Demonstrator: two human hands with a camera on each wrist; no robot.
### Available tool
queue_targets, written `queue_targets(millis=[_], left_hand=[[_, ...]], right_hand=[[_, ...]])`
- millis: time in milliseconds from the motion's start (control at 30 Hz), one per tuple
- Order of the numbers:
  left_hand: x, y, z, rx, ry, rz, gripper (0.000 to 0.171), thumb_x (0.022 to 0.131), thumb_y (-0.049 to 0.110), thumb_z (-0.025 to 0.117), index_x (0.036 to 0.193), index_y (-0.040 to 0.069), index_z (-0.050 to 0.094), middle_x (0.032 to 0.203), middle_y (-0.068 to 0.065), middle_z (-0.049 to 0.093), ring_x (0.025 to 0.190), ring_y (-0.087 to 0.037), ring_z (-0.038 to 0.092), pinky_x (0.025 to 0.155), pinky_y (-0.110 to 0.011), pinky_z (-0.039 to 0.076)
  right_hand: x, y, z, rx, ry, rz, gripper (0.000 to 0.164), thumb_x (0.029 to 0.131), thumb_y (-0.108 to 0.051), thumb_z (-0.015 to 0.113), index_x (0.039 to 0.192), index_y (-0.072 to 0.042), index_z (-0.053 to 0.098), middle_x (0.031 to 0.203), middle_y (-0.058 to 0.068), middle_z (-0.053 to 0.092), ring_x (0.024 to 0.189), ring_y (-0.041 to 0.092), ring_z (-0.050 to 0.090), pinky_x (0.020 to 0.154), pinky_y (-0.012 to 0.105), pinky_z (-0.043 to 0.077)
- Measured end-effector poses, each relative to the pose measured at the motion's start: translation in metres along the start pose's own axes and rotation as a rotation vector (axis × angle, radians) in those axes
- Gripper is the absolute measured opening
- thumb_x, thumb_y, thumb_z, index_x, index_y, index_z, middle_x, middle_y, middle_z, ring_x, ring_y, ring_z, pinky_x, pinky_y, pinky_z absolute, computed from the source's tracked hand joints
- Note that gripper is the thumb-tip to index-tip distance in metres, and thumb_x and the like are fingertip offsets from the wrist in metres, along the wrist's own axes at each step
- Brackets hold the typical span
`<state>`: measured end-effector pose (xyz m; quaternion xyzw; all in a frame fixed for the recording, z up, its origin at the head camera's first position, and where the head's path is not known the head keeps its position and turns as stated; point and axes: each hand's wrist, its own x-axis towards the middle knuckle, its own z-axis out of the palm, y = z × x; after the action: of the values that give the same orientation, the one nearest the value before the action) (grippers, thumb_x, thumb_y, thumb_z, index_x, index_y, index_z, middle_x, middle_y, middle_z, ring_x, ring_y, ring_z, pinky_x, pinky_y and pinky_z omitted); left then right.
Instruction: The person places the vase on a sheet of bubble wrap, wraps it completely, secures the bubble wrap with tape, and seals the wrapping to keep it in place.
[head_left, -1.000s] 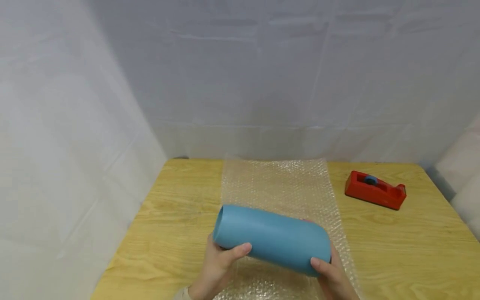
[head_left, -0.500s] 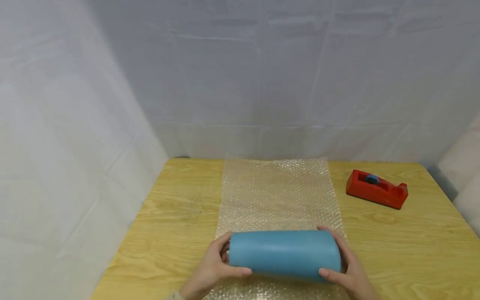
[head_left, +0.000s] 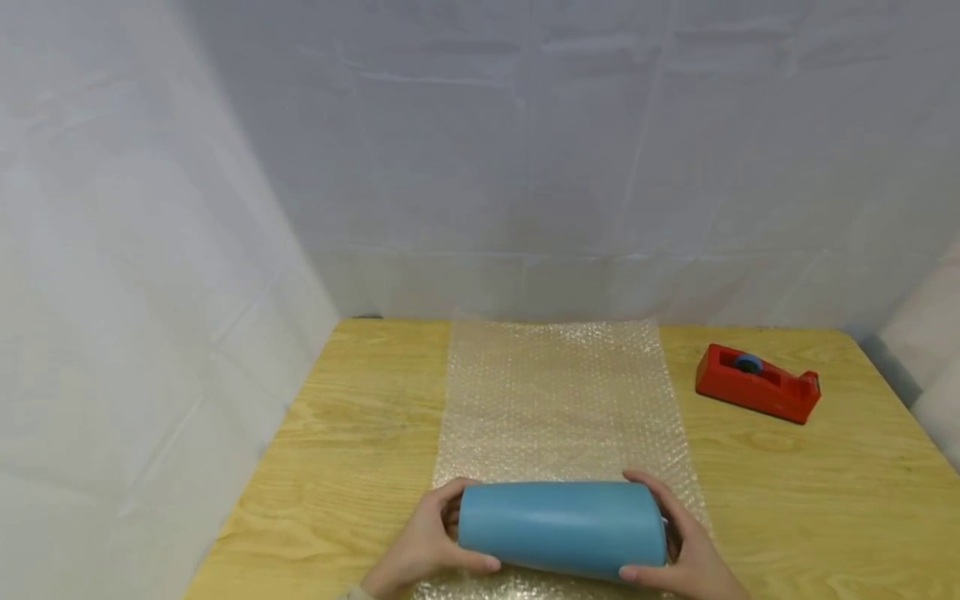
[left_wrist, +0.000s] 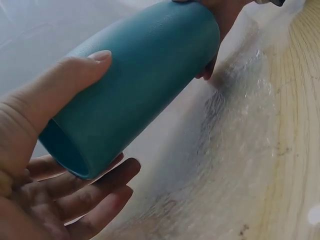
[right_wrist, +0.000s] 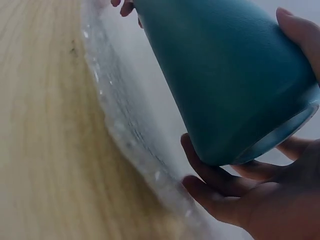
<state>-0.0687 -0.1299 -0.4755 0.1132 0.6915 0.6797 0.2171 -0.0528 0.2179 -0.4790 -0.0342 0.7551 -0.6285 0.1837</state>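
A matte blue vase (head_left: 558,527) lies on its side between both hands, low over a sheet of bubble wrap (head_left: 562,400). My left hand (head_left: 427,537) grips its open-mouthed end, thumb on the near side. At the base end, my right hand (head_left: 690,554) holds it with the thumb in front and fingers behind. The vase's hollow mouth (left_wrist: 62,150) shows in the left wrist view, with several fingers beneath it. The recessed base (right_wrist: 277,135) appears in the right wrist view. Whether the vase touches the wrap is hard to tell.
A red tape dispenser (head_left: 757,387) with a blue-cored roll stands on the right of the wooden table (head_left: 360,417). White sheeting (head_left: 487,167) hangs behind the table and along its left side. The wrap reaches the table's back edge.
The vase has come down and toward the front edge, and turned from a slant to nearly level across the wrap. Both hands moved with it, keeping their hold.
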Motion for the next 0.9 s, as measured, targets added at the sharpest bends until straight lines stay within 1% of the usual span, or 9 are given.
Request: queue_targets(millis=[133,267,333,467,533,600,733,800,900], left_hand=[[0.001,-0.005,-0.002,0.03,0.003,0.011,0.067,0.072,0.008,0.089,0.131,0.003,0.057,0.123,-0.014,0.063,0.105,-0.03,0.065,0.085,-0.035,0.056],[0.002,-0.009,-0.002,0.042,0.006,0.008,0.066,0.071,0.006,0.089,0.129,0.004,0.059,0.12,-0.014,0.064,0.102,-0.029,0.066,0.084,-0.034,0.056],[0.002,-0.01,-0.002,0.063,0.012,0.003,0.065,0.07,0.007,0.09,0.128,0.004,0.06,0.118,-0.013,0.064,0.1,-0.028,0.067,0.082,-0.034,0.057],[0.002,-0.013,-0.001,0.125,0.015,-0.005,0.063,0.07,0.011,0.091,0.126,0.007,0.062,0.114,-0.011,0.065,0.095,-0.025,0.067,0.078,-0.032,0.057],[0.004,-0.015,-0.002,0.142,0.018,-0.007,0.062,0.07,0.012,0.091,0.125,0.009,0.063,0.113,-0.011,0.065,0.094,-0.025,0.067,0.076,-0.032,0.057],[0.005,-0.016,-0.002,0.163,0.023,-0.005,0.061,0.07,0.014,0.091,0.124,0.011,0.064,0.112,-0.01,0.065,0.093,-0.025,0.067,0.075,-0.032,0.057],[0.007,-0.018,-0.004,0.176,0.02,0.0,0.063,0.068,0.016,0.093,0.124,0.015,0.064,0.111,-0.009,0.066,0.092,-0.024,0.067,0.074,-0.033,0.058],[0.008,-0.02,-0.005,0.18,0.008,0.01,0.064,0.067,0.015,0.093,0.124,0.016,0.064,0.11,-0.008,0.067,0.091,-0.024,0.068,0.074,-0.032,0.058],[0.01,-0.021,-0.005,0.198,-0.008,0.024,0.064,0.067,0.016,0.093,0.125,0.018,0.064,0.11,-0.007,0.068,0.091,-0.022,0.067,0.074,-0.031,0.057]], right_hand=[[0.003,0.005,0.001,-0.012,-0.004,0.014,0.092,0.079,-0.015,0.084,0.153,-0.023,0.029,0.152,0.021,0.03,0.122,0.039,0.045,0.085,0.045,0.05],[0.006,0.008,0.0,-0.028,0.001,0.072,0.092,0.078,-0.02,0.085,0.152,-0.028,0.03,0.152,0.02,0.031,0.121,0.038,0.046,0.086,0.048,0.051],[0.006,0.009,-0.001,-0.034,-0.004,0.09,0.09,0.079,-0.022,0.084,0.152,-0.028,0.031,0.152,0.02,0.032,0.121,0.038,0.046,0.087,0.049,0.051],[0.008,0.012,-0.003,-0.02,-0.005,0.077,0.089,0.08,-0.02,0.083,0.152,-0.023,0.031,0.151,0.022,0.033,0.121,0.038,0.046,0.088,0.048,0.051],[0.009,0.013,-0.004,-0.009,0.004,0.062,0.089,0.08,-0.018,0.083,0.152,-0.02,0.031,0.149,0.024,0.035,0.119,0.037,0.049,0.085,0.046,0.051],[0.01,0.013,-0.004,-0.007,0.016,0.058,0.088,0.08,-0.018,0.083,0.151,-0.02,0.032,0.148,0.024,0.037,0.117,0.036,0.051,0.084,0.045,0.052],[0.01,0.011,-0.004,-0.01,0.028,0.046,0.085,0.08,-0.018,0.083,0.15,-0.019,0.033,0.146,0.023,0.039,0.115,0.035,0.052,0.081,0.043,0.052],[0.008,0.01,-0.004,-0.037,0.035,0.036,0.085,0.08,-0.018,0.083,0.149,-0.018,0.034,0.146,0.022,0.039,0.115,0.035,0.053,0.081,0.042,0.052],[0.005,0.007,-0.005,-0.088,0.053,0.054,0.085,0.079,-0.023,0.085,0.148,-0.02,0.036,0.145,0.019,0.042,0.114,0.033,0.053,0.082,0.043,0.052]])
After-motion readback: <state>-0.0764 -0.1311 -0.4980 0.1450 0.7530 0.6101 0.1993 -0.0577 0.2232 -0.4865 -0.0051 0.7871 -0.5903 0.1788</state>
